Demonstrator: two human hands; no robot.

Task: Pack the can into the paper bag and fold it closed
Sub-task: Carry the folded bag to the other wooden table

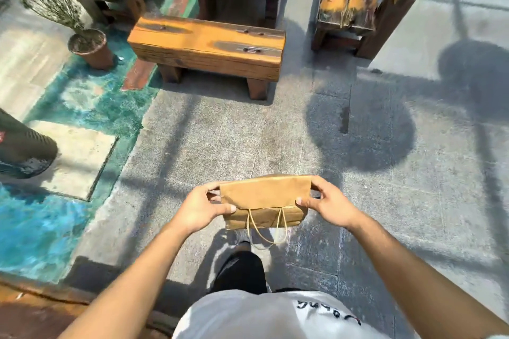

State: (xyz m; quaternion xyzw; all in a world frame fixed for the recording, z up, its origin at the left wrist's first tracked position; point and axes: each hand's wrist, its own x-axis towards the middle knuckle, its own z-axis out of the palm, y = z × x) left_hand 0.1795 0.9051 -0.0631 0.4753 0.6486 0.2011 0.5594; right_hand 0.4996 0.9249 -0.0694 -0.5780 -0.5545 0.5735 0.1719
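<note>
Head view: a grey stone pavement (pixel 225 140) in sun and shadow fills most of the scene, with a patch of teal-painted floor (pixel 91 102) to the left. A low wooden bench (pixel 206 47) stands ahead on the paving, a potted plant (pixel 91 47) just left of it, darker wooden furniture behind.

Nearer, the brown paper bag (pixel 264 201) is held in the air above the paving, in front of the person's body. Its long axis runs left to right, its top flap is folded down toward the camera, and its string handles (pixel 267 228) hang below.

The left hand (pixel 201 206) pinches the bag's left end, thumb on the front. The right hand (pixel 327 201) pinches the right end likewise. The can is not visible.
</note>
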